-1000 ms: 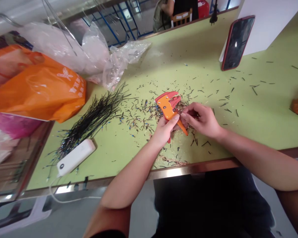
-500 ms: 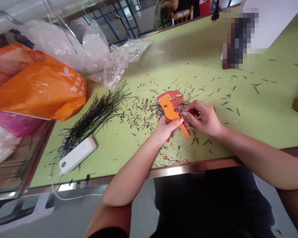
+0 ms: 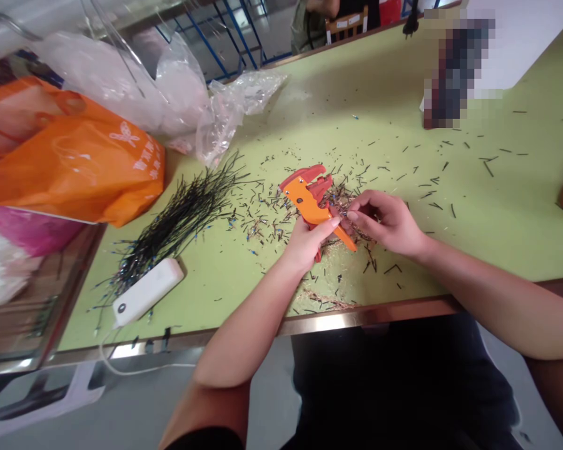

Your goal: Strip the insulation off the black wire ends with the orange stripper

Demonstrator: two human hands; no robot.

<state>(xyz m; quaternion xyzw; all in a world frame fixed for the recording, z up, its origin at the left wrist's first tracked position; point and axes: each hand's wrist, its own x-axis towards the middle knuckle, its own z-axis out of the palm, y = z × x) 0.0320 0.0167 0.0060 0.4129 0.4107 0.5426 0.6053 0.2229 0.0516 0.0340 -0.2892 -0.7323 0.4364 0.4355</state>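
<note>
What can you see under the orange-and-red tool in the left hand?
Black and copper-coloured scraps show on the green tabletop around the orange-and-red tool. Whatever lies directly beneath it and the left hand is covered.

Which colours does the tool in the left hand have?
The tool is orange and red, seen best in the head view.

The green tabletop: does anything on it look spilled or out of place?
Yes. Short black pieces lie strewn around the orange-and-red tool in the left hand, and copper-coloured strands near the front edge. That looks untidy beside the long black wires, gathered in one bundle.
</note>
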